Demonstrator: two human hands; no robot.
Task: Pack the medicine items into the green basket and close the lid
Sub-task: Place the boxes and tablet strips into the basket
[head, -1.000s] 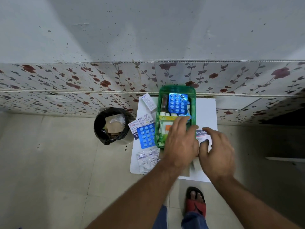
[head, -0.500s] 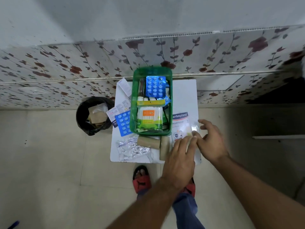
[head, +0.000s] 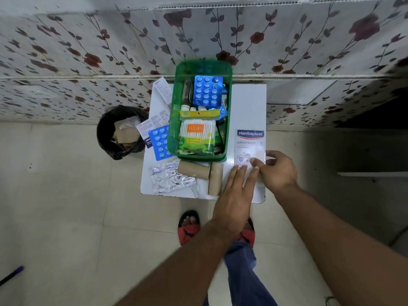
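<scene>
Dim, even indoor light; a dark shadow is cast over the right-side floor (head: 364,151). Glare is seen on the Hansaplast pack (head: 249,144) (lower half washed out). Edges are bent by wide-angle distortion; forearms slightly soft.

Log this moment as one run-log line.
phase: picking up | left hand, right hand: on Hansaplast packet | green basket: open, part-filled
</scene>
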